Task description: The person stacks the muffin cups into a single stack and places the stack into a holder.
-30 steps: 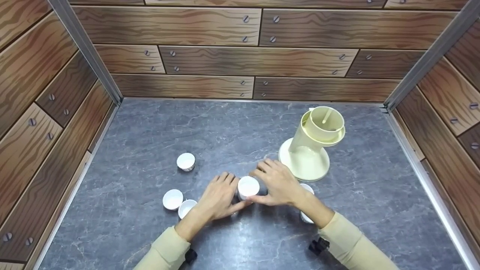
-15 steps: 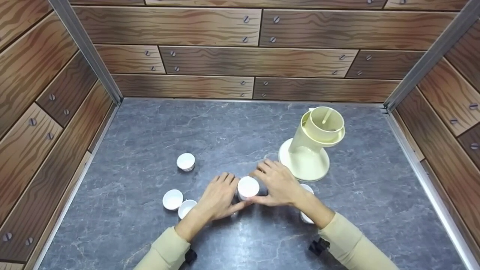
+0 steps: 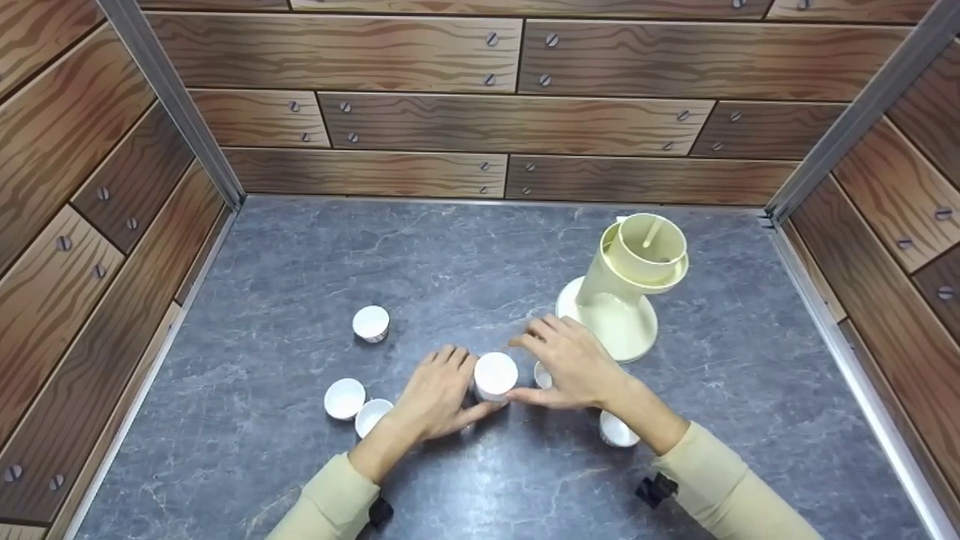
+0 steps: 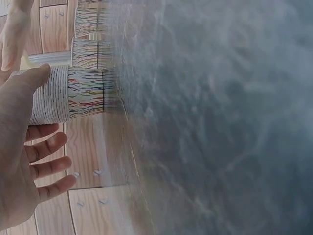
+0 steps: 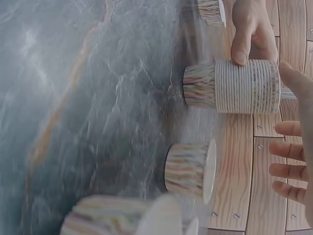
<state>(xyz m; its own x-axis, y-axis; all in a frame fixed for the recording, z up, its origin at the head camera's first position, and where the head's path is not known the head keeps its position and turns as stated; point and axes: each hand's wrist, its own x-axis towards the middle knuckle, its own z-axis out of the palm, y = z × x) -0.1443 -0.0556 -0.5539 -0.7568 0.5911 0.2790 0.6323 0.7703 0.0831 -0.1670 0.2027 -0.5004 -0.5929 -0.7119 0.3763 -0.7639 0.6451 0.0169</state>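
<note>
A stack of nested paper cups (image 3: 496, 375) stands upright on the tabletop between my two hands. My left hand (image 3: 437, 391) holds it from the left, thumb across the near side. White rims line the upper stack (image 5: 239, 87) in the right wrist view, with a multicoloured streaked pattern on the cup below. My right hand (image 3: 571, 362) is just to the right of the stack, its fingers loosely spread and holding nothing. Under that hand, a single paper cup (image 3: 543, 375) is partly hidden. Another paper cup (image 3: 619, 430) stands by the right wrist.
A pale yellow stand (image 3: 619, 322) with a round base and an open cylinder on top rises behind my right hand. Single paper cups stand at the left: one farther back (image 3: 371, 324), two (image 3: 345, 399) near the left wrist. Wood-patterned walls (image 3: 420, 124) enclose the grey tabletop (image 3: 420, 255).
My right hand has let go of the stack and shifted slightly right, so a cup shows beneath it. My left hand and the stack have stayed in place.
</note>
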